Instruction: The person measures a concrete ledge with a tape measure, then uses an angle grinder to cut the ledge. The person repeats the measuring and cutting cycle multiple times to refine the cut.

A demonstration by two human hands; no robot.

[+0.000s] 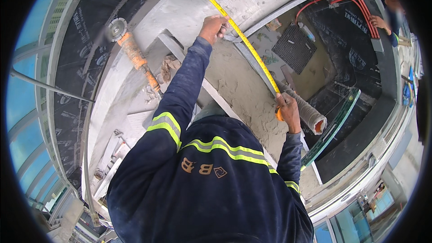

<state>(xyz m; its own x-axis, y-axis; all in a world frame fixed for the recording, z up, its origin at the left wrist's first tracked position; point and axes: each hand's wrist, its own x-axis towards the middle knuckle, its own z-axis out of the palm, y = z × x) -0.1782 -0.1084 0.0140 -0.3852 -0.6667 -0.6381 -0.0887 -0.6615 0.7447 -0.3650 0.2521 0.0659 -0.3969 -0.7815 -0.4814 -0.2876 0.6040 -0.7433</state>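
Observation:
A yellow tape measure blade runs slantwise from the upper middle down to my right hand. That hand is closed around its orange case, mostly hidden by the fingers. My left hand is closed, its fingertips touching the blade's edge short of the far end; a thin thing seems to show at the fingers, too small to name. Beneath the blade lies a rough strip of wet-looking mortar, bordered by a pale metal edge. Just right of my right hand, a wrapped tube leans at the opening.
An orange angle grinder lies at left near a pale bar. Right of me are a green spirit level and a dark-walled pit with a black grate and red pipes. Another person's hand touches the pipes.

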